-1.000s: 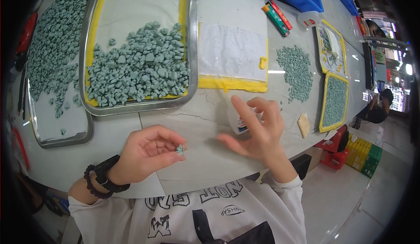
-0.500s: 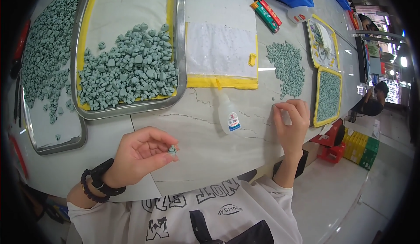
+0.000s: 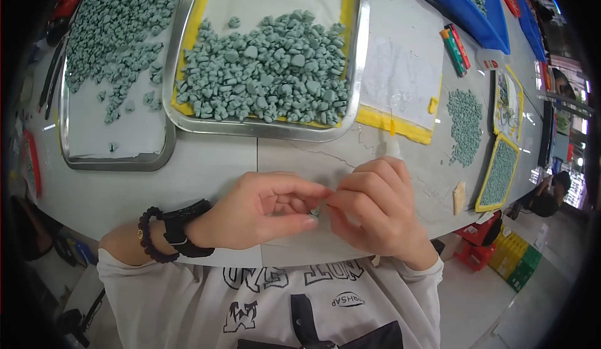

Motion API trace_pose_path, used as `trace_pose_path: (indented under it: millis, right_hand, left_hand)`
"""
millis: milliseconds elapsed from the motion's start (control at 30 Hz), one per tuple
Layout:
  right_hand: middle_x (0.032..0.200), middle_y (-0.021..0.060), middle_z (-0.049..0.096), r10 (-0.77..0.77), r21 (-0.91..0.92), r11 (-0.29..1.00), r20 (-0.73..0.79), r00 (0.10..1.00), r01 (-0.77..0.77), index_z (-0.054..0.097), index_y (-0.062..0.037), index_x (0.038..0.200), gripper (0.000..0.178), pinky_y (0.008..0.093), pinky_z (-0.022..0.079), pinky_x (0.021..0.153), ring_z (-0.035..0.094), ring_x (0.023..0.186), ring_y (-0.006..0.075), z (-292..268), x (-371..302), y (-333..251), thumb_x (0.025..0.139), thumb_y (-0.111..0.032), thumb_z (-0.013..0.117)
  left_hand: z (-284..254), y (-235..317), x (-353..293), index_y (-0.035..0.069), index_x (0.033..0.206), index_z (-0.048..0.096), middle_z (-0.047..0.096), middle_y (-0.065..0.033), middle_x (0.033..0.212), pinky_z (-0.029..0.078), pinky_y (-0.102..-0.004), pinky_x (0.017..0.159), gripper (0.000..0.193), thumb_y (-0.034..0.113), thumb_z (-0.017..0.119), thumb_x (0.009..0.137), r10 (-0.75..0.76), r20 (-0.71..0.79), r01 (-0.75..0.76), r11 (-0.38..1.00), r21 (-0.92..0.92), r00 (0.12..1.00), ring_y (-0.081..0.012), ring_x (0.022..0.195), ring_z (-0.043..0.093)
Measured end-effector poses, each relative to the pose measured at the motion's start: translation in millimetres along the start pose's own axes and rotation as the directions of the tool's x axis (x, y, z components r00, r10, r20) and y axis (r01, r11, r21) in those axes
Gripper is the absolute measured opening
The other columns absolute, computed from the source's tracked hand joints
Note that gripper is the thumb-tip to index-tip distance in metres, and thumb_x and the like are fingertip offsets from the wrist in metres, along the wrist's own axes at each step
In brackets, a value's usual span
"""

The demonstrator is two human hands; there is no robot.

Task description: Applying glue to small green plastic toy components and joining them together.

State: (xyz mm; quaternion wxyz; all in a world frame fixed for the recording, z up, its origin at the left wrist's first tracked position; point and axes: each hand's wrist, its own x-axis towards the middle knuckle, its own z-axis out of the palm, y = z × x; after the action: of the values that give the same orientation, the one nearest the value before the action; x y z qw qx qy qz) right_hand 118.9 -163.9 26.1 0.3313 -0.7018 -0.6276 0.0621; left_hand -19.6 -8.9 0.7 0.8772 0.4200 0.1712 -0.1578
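Observation:
My left hand is closed, its thumb and fingertips pinching a small pale-green stone-like piece. Fingertips of my right hand meet those of the left just above that piece. They are pinched together, and whatever is between them is hidden or too small to make out. Behind the right hand stands a white glue bottle with a yellow nozzle, its body mostly covered by the hand. Beyond both hands lies a metal tray, yellow-taped inside and heaped with larger green pieces.
A second tray with green pieces lies left. Right of centre are a yellow-edged white sheet, red and green tubes and a pile of tiny green bits. Farther right are a tan chunk, a yellow-rimmed tray and a blue bin.
My right hand has come left from beside the pile of tiny bits to meet my left hand. The left still pinches its green piece. The whole view has shifted.

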Motion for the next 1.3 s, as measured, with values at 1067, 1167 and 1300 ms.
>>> trace_pose_path:
  millis: [1067,1167,1300]
  right_hand:
    - [0.079,0.0064,0.06,0.084,0.164,0.984,-0.115,0.99,-0.064,0.062,-0.0031,0.085,0.03,0.0322,0.043,0.063,0.054,0.066,0.0206,8,-13,11,0.058,0.008,0.07]
    - [0.077,0.0038,0.059,0.08,0.186,0.982,-0.179,0.981,-0.047,0.063,-0.0036,0.083,0.033,0.0279,0.037,0.056,0.053,0.06,0.0186,10,-14,16,0.051,-0.001,0.072]
    - [0.078,0.004,0.059,0.093,0.2,0.978,-0.162,0.982,-0.06,0.063,-0.0041,0.083,0.033,0.0281,0.037,0.056,0.052,0.06,0.0186,11,-13,14,0.052,0.0,0.072]
  left_hand:
    - [-6,9,4,-0.006,0.112,0.058,0.058,-0.0115,0.105,0.049,-0.0248,0.082,0.036,-0.014,0.061,0.077,-0.025,0.063,0.025,1.0,0.005,0.998,-0.0128,0.095,0.058]
    - [-5,10,3,-0.006,0.111,0.057,0.058,-0.0116,0.105,0.049,-0.0247,0.082,0.035,-0.014,0.061,0.077,-0.016,0.066,0.015,1.0,0.017,0.998,-0.0128,0.095,0.058]
    - [-5,11,2,-0.005,0.109,0.056,0.059,-0.0116,0.105,0.05,-0.0247,0.082,0.033,-0.014,0.061,0.077,-0.076,0.049,0.078,0.996,-0.037,0.996,-0.013,0.096,0.059]
